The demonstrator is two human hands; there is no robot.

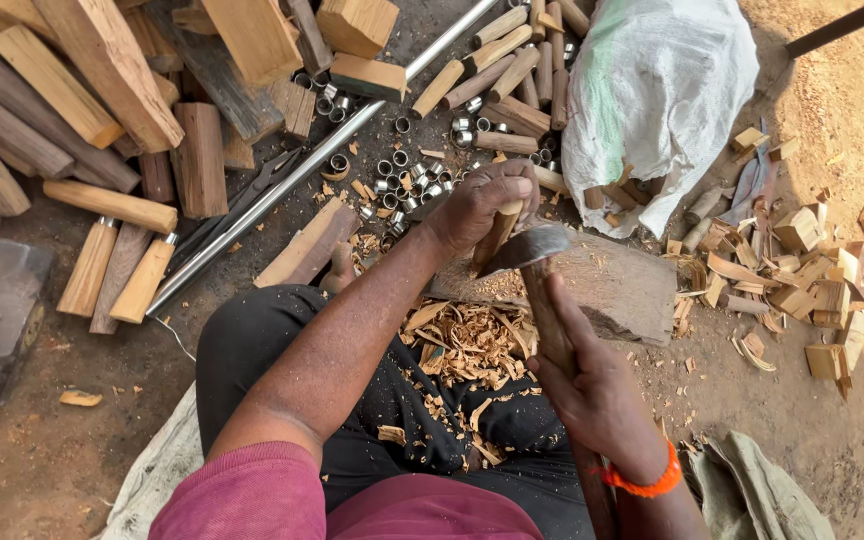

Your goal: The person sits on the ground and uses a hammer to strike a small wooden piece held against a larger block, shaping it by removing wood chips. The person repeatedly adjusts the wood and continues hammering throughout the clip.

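On the wooden chopping block (612,285), a short wooden peg (497,235) is standing upright — stiff, light (best gripped high, clear of the blade). Left hand (482,205) is clamping its top; right hand (592,390) is wrapping the adze (537,262) handle. Shavings (467,345) are piling below.

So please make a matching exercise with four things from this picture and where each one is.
Things:
1. wooden stick
2. adze
3. white sack
4. metal rings

Places:
A. gripped by the right hand
B. on the ground, beyond the left hand
C. held upright in the left hand
D. far right, by the wood pieces

Pairs: 1-C, 2-A, 3-D, 4-B
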